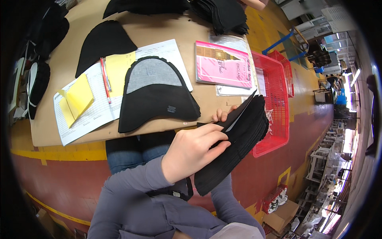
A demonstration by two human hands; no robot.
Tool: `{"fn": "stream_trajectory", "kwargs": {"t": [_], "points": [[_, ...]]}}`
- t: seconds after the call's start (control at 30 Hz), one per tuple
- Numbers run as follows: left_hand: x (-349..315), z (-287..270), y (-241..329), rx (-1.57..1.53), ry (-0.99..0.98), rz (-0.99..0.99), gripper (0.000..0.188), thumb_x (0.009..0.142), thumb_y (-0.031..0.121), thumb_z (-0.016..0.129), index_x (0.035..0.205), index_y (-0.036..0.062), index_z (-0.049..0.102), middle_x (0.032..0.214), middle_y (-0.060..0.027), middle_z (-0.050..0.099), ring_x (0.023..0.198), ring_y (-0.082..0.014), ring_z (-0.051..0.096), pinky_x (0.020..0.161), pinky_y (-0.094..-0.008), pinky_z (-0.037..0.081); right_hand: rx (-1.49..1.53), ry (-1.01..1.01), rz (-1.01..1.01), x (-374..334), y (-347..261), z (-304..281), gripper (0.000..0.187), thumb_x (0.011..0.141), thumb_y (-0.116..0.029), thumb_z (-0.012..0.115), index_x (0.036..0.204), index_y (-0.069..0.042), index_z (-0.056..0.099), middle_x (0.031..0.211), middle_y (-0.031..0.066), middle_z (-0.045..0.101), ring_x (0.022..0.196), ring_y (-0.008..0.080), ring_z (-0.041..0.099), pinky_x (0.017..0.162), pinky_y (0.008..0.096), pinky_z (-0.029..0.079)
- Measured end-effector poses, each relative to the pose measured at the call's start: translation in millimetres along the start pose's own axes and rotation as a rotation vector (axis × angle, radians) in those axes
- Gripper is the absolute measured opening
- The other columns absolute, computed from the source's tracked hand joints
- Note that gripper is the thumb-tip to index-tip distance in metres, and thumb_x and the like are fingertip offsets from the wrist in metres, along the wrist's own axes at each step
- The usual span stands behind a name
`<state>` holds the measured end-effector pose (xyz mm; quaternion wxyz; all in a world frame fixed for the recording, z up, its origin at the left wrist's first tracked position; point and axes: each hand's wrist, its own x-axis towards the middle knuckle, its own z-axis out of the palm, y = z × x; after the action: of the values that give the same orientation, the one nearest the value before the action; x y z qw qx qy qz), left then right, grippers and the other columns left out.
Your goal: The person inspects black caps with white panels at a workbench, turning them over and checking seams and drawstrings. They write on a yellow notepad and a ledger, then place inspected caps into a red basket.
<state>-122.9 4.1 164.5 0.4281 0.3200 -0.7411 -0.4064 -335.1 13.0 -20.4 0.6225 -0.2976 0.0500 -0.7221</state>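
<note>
A thick stack of black curved fabric pieces [234, 149] is held up on edge just off the table's front edge. My right hand [225, 115] grips it from the far side; only its fingertips show past the stack, and the rest is hidden. Across the near side, my left hand [193, 149] has its fingers bent on the edge of the stack, where one top piece stands partly away from the others. On the table beside my hands lies a small pile of black pieces, its top one bearing a grey patch [154, 73] with a handwritten mark.
The brown table [43, 123] carries paper sheets [103, 115], yellow sticky notes [77, 99], red pens [105, 77], a pink notebook [223, 65] and more black pieces [105, 42]. Red plastic baskets [274, 139] stand right of the table. Part of another person's arm [254, 3] shows at the top.
</note>
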Motion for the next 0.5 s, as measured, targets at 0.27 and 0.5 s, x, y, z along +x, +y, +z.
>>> {"fn": "stream_trajectory", "kwargs": {"t": [0.27, 0.5], "points": [[2, 5, 19, 0.060, -0.174, -0.033, 0.028, 0.077, 0.010, 0.075, 0.104, 0.0047, 0.067, 0.105, -0.0131, 0.068, 0.075, -0.0290, 0.069, 0.064, -0.0347, 0.055, 0.083, -0.048, -0.019, 3, -6, 4, 0.062, 0.097, -0.044, 0.055, 0.144, -0.007, 0.038, 0.103, 0.0158, 0.065, 0.098, 0.0240, 0.048, 0.092, 0.0372, 0.037], [20, -24, -12, 0.370, -0.166, -0.321, 0.062, 0.077, -0.005, 0.058, 0.135, 0.0101, 0.043, 0.127, -0.0261, 0.054, 0.089, -0.0411, 0.066, 0.074, -0.0477, 0.056, -0.198, 0.364, 0.147, -49, -19, -41, 0.058, 0.088, -0.042, 0.061, 0.135, -0.009, 0.051, 0.110, 0.0122, 0.066, 0.105, 0.0275, 0.057, 0.091, 0.0429, 0.048]]}}
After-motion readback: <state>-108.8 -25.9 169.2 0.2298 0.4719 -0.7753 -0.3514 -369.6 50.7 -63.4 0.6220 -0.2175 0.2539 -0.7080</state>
